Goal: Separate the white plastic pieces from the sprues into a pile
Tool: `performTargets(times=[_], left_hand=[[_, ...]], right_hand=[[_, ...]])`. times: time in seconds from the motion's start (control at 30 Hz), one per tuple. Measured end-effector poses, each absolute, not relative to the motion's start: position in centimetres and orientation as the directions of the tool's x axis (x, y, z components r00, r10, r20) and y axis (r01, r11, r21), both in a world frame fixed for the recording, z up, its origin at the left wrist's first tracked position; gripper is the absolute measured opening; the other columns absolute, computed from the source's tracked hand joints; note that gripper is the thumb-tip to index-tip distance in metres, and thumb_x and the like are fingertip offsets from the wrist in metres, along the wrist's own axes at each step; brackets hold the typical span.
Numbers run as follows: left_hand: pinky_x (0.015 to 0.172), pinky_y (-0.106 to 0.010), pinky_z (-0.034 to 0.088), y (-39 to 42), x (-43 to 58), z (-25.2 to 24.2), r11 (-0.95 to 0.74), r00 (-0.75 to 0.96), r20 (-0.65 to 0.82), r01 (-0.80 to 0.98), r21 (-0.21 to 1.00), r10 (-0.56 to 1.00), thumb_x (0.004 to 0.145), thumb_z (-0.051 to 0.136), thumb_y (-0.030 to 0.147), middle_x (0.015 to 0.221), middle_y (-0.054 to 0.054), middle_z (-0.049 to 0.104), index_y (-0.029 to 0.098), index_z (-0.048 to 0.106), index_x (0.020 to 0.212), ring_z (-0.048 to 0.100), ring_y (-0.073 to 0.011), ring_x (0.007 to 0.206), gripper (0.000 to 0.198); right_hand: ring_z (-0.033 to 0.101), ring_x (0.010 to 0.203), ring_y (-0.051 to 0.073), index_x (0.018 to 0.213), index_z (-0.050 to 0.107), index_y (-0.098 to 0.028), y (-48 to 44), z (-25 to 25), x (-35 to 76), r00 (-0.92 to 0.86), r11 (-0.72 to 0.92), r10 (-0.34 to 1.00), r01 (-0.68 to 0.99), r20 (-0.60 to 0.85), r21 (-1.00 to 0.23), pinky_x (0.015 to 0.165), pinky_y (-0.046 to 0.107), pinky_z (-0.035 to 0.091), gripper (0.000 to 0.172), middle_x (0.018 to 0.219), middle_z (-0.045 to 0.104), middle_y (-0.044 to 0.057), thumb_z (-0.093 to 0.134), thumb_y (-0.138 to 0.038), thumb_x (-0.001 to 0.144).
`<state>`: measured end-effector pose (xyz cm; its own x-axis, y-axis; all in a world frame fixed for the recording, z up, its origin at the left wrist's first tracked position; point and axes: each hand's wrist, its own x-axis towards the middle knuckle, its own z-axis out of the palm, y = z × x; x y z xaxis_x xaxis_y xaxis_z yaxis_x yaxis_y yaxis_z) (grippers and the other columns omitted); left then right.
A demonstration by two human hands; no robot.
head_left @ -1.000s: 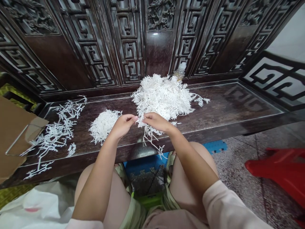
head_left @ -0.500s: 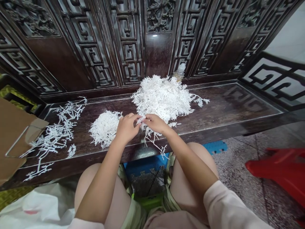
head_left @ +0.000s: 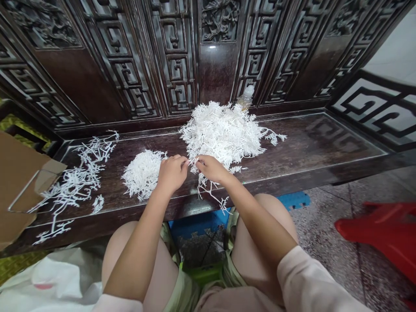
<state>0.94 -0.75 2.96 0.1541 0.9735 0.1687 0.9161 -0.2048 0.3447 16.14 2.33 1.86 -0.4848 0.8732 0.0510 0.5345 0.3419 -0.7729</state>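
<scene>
On the dark wooden bench lies a large heap of white branched pieces (head_left: 224, 132), with a smaller white pile (head_left: 141, 175) left of it. My left hand (head_left: 173, 171) is closed in a pinch at the right side of the small pile, its fingertips on the end of a small white piece. My right hand (head_left: 209, 168) pinches a small white branched piece (head_left: 194, 163) at the front edge of the large heap. A thin white branch (head_left: 212, 193) hangs over the bench's front edge below my right hand.
Bare white stems (head_left: 78, 182) spread over the bench (head_left: 292, 151) at the left, beside a cardboard box (head_left: 22, 186). A clear bottle (head_left: 247, 96) stands behind the heap, before a carved back panel. A red stool (head_left: 380, 229) is at the right.
My left hand has drawn slightly left, away from my right hand, and the gap between their fingertips is wider. My right hand has hardly moved.
</scene>
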Motion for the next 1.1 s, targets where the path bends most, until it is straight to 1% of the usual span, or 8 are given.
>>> performTargets(times=[0.23,0.37,0.47,0.57,0.7,0.83,1.0,1.1], left_hand=[[0.075,-0.032,0.038,-0.88,1.14,3.07,-0.213,0.135,0.194,0.855,0.473,0.972,0.078,0.039,0.021,0.086,-0.004,0.058,0.022,0.055,0.104,0.053,-0.0190,0.083,0.031],[0.070,-0.028,0.040,-0.98,1.38,3.19,-0.232,0.169,0.161,0.786,0.573,0.972,0.078,0.040,0.028,0.083,-0.002,0.057,0.021,0.056,0.101,0.053,-0.0161,0.077,0.028],[0.070,-0.029,0.039,-0.88,1.33,3.16,-0.214,0.141,0.172,0.806,0.552,0.975,0.078,0.041,0.033,0.081,-0.003,0.057,0.020,0.059,0.095,0.052,-0.0170,0.077,0.027],[0.071,-0.031,0.038,-0.73,1.25,3.05,-0.221,0.149,0.182,0.842,0.492,0.972,0.079,0.040,0.030,0.080,-0.004,0.057,0.019,0.060,0.088,0.052,-0.0187,0.079,0.025],[0.076,-0.035,0.036,-0.76,1.36,2.93,-0.245,0.178,0.207,0.898,0.366,0.962,0.080,0.037,0.024,0.087,-0.007,0.057,0.019,0.060,0.090,0.051,-0.0212,0.085,0.025],[0.076,-0.036,0.033,-0.90,1.40,3.01,-0.265,0.213,0.204,0.923,0.278,0.956,0.082,0.034,0.027,0.088,-0.007,0.057,0.020,0.059,0.090,0.048,-0.0229,0.087,0.026],[0.075,-0.036,0.033,-0.79,1.20,3.17,-0.261,0.201,0.210,0.914,0.312,0.957,0.082,0.036,0.029,0.085,-0.005,0.056,0.022,0.060,0.082,0.047,-0.0221,0.085,0.025],[0.077,-0.035,0.034,-0.63,1.11,3.26,-0.238,0.164,0.199,0.862,0.448,0.966,0.081,0.039,0.029,0.083,-0.004,0.056,0.021,0.061,0.077,0.048,-0.0207,0.084,0.023]], right_hand=[[0.043,0.064,0.012,0.073,0.050,-0.016,2.45,1.76,16.07,-0.475,0.375,0.874,0.528,0.101,-0.762,0.058,0.023,0.029,0.018,0.067,0.050,0.000,0.034,-0.024,0.076],[0.044,0.066,0.011,0.075,0.052,-0.016,2.58,1.58,16.31,-0.482,0.374,0.870,0.509,0.104,-0.775,0.060,0.023,0.029,0.020,0.070,0.052,0.000,0.035,-0.028,0.076],[0.043,0.066,0.011,0.073,0.052,-0.016,2.69,1.49,16.43,-0.489,0.390,0.863,0.489,0.125,-0.780,0.061,0.022,0.029,0.020,0.069,0.051,-0.001,0.036,-0.028,0.076],[0.042,0.065,0.011,0.068,0.050,-0.016,2.67,1.60,16.38,-0.483,0.394,0.865,0.488,0.135,-0.779,0.061,0.022,0.029,0.020,0.065,0.048,-0.002,0.037,-0.030,0.076],[0.041,0.063,0.011,0.067,0.048,-0.016,2.52,1.84,16.21,-0.494,0.376,0.862,0.470,0.115,-0.799,0.060,0.022,0.028,0.024,0.064,0.047,-0.002,0.036,-0.035,0.078],[0.039,0.061,0.010,0.064,0.043,-0.017,2.56,1.84,16.33,-0.479,0.376,0.869,0.480,0.122,-0.793,0.058,0.022,0.026,0.024,0.061,0.043,-0.003,0.036,-0.035,0.077],[0.036,0.056,0.010,0.062,0.041,-0.017,2.55,2.00,16.44,-0.513,0.389,0.851,0.475,0.111,-0.789,0.055,0.023,0.024,0.022,0.057,0.039,-0.004,0.034,-0.031,0.077],[0.035,0.055,0.009,0.058,0.039,-0.017,2.47,2.40,16.27,-0.505,0.391,0.854,0.469,0.123,-0.792,0.054,0.023,0.024,0.022,0.054,0.037,-0.004,0.034,-0.029,0.076]])
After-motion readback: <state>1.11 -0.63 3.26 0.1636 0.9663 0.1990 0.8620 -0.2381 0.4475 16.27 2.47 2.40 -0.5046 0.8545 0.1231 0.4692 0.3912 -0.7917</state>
